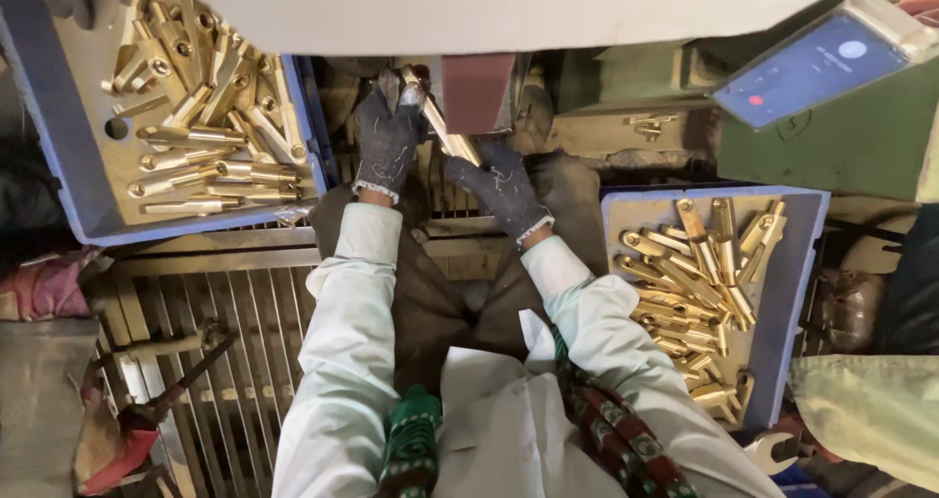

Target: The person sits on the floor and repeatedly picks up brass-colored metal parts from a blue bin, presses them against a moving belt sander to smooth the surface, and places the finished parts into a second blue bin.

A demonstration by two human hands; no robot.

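1. My lap, nearest to me: a loose patterned scarf (pixel 626 439) hangs down my front, on the near side of the sanding belt (pixel 476 92). Risk as I judge it: if I lean in, the cloth could get drawn toward the belt.
2. Pale sleeves (pixel 342 341) are loose at the cuffs. Same snag risk.
3. Right hand (pixel 501 187), gloved, just below the belt: clenched around the lower end of the brass part (pixel 445 131).
4. Left hand (pixel 388 138), gloved, left of the belt: gripping the upper end of the same part. The part runs diagonally between both hands, its middle close to the belt's left edge. Can't tell whether it touches.
5. Likely failures: the belt grabs the part and kicks it out of my grip; knit glove fibres catch on the belt and pull a finger in; the part heats up and I let go of it.
6. Blue tray (pixel 802 263), right of the belt, is heaped with brass pieces near its rim. An elbow bump could spill them.
7. Second blue tray (pixel 59 175), left of the belt: also full, same spill risk.
8. Phone (pixel 812 67), far right of the belt, is propped at a tilt with its screen lit. Vibration might slide it off, and it distracts.
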